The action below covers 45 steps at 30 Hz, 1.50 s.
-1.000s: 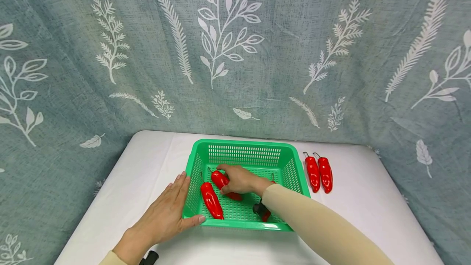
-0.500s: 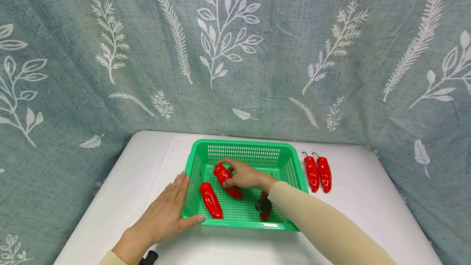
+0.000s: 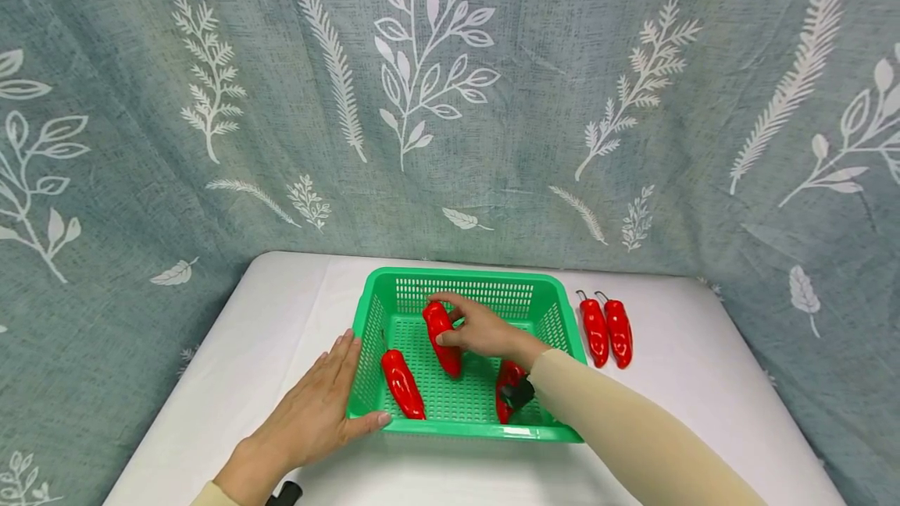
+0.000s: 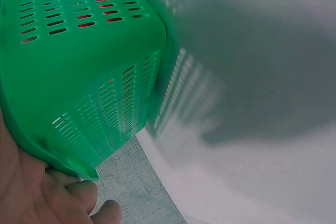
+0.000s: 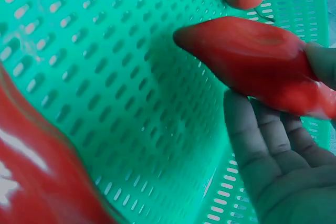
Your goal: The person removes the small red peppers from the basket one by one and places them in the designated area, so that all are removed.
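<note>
In the head view my right hand [image 3: 485, 330] reaches into a green plastic basket [image 3: 464, 273], pinching a red chili pepper [image 3: 441, 326] between thumb and fingers. The right wrist view has this pepper [image 5: 247, 56] tilted over the slotted floor, tip pointing left. Another red pepper [image 3: 403, 383] lies along the basket's left side. A third pepper [image 3: 508, 375] lies at the right, partly hidden by the black wrist camera. My left hand [image 3: 312, 404] rests against the basket's front left corner, fingers straight along the left side, thumb on the front rim.
Two red peppers, the left one [image 3: 595, 332] and the right one [image 3: 619, 332], lie side by side on the white table [image 3: 703, 381], just right of the basket. Behind the table hangs a grey-green curtain [image 3: 520, 139] with white leaf prints.
My right hand has lifted the pepper's stem end and moved right and away from me, turning the pepper more upright in the head view. The left hand stays put.
</note>
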Tool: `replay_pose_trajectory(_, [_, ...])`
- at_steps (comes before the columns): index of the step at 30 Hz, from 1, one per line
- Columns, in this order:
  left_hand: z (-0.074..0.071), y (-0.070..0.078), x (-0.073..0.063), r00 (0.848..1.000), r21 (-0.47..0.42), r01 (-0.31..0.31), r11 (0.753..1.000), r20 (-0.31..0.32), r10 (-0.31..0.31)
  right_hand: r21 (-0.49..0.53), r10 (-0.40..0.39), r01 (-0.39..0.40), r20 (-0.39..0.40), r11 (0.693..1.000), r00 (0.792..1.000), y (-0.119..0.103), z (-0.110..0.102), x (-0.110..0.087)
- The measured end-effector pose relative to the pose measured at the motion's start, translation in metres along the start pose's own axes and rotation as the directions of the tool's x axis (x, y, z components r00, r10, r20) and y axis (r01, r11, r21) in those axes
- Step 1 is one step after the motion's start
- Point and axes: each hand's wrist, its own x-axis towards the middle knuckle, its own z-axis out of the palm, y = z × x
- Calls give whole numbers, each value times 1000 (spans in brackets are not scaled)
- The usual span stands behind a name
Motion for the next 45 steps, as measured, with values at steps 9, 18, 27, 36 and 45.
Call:
replay_pose_trajectory(9, [-2, 1, 1, 1000, -14, 2, 1000, 0, -2, 87, 14, -8, -58, 996, 998, -9, -6, -16])
replay_pose_trajectory(18, [-2, -1, 1, 1000, 5, -10, 1000, -14, 10, 104, 16, -4, -112, 995, 994, -15, -14, -27])
replay_pose_trajectory(27, [-1, -1, -1, 1000, -2, -9, 1000, -20, 9, 175, 12, 15, -148, 985, 989, -17, -23, -39])
replay_pose_trajectory(36, [0, 0, -2, 999, -3, -13, 1000, -30, 13, 196, 31, 9, -200, 981, 979, -19, -30, -51])
replay_pose_trajectory(45, [1, 1, -1, 999, -12, -14, 1000, -32, 13, 221, 15, 38, -233, 975, 972, -22, -40, -64])
